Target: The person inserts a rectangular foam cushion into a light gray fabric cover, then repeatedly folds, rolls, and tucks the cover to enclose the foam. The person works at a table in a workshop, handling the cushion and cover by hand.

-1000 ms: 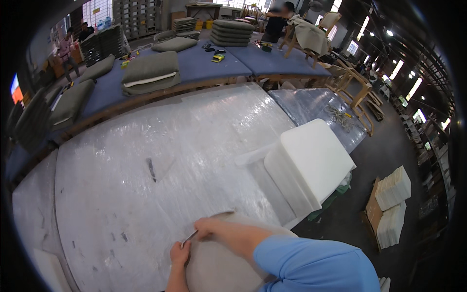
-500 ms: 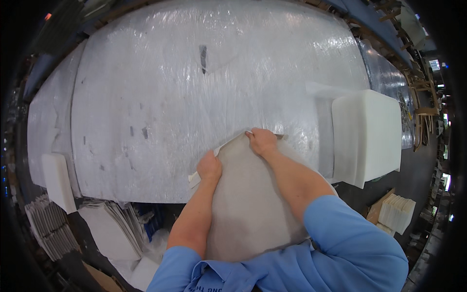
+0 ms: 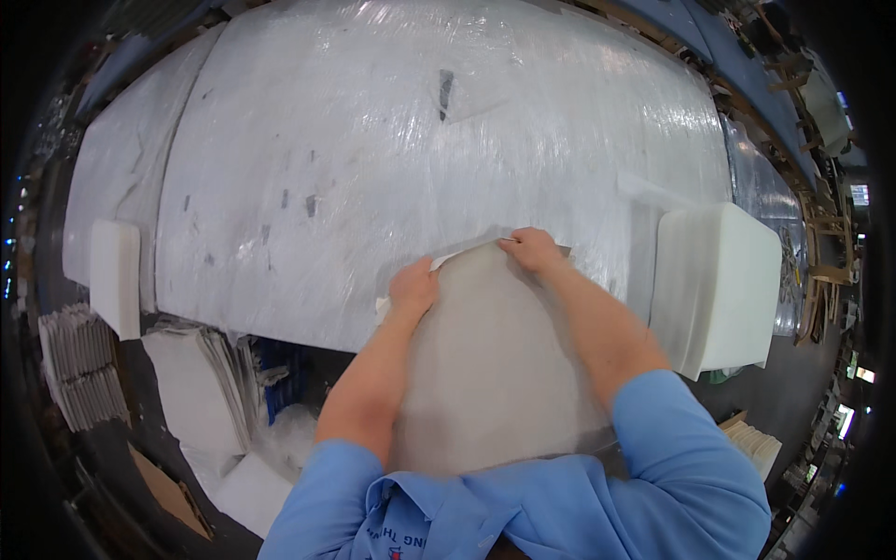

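Observation:
A beige-grey fabric cover [image 3: 490, 364] stretches from my body up to the near edge of a large plastic-wrapped table [image 3: 373, 168]. Its far edge is folded over and shows a pale strip. My left hand [image 3: 413, 287] is closed on that edge at the left. Further right, my right hand [image 3: 534, 249] pinches the same edge near its top corner. What lies beneath the fabric is hidden.
White foam pads [image 3: 737, 289] are stacked at the table's right end, and another white foam block [image 3: 115, 275] stands at the left. White sheets [image 3: 191, 383] and grey folded pieces [image 3: 84, 364] sit lower left. Wooden frames [image 3: 826, 243] line the far right.
My view has shifted, so the table and stacks sit differently in the picture. Both hands still grip the fabric's far edge, slightly closer together.

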`<state>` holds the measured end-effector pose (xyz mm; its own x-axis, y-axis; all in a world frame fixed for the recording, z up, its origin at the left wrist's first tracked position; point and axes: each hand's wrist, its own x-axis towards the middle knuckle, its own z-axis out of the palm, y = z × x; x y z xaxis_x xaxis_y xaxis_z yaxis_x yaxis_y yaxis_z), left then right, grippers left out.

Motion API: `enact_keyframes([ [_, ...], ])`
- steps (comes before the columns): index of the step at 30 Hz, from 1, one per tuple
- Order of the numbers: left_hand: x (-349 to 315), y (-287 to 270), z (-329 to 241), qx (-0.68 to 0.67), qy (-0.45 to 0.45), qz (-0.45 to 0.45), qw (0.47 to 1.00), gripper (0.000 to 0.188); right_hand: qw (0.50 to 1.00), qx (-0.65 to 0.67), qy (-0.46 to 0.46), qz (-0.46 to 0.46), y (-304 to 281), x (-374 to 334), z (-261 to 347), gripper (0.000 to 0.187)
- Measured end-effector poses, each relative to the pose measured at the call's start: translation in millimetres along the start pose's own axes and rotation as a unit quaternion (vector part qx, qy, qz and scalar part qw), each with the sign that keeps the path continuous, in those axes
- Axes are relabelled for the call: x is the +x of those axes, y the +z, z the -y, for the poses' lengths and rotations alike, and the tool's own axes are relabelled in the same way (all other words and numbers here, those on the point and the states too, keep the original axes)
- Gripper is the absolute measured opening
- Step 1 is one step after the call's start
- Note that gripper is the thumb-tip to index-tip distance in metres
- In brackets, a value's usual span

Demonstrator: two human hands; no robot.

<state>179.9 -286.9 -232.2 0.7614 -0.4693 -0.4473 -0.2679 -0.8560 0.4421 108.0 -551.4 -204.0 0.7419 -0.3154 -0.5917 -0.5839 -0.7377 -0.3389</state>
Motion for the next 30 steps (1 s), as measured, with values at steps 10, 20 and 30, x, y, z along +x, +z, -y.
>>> enact_keyframes([
  [10, -15.3, 0.2, 57.5, 0.037, -0.014, -0.033, 0.999, 0.017, 0.992, -0.004, 0.086, -0.091, 5.7, -16.7, -33.4, 0.034],
  [20, -7.8, 18.9, 65.2, 0.085, -0.025, -0.065, 0.994, 0.01, 0.985, 0.09, 0.058, -0.139, 21.2, -2.2, -43.6, 0.033],
  [30, 0.4, 4.8, 13.2, 0.087, -0.171, -0.046, 0.98, 0.034, 0.976, 0.043, 0.188, -0.103, 12.0, 0.6, -23.1, 0.034],
])
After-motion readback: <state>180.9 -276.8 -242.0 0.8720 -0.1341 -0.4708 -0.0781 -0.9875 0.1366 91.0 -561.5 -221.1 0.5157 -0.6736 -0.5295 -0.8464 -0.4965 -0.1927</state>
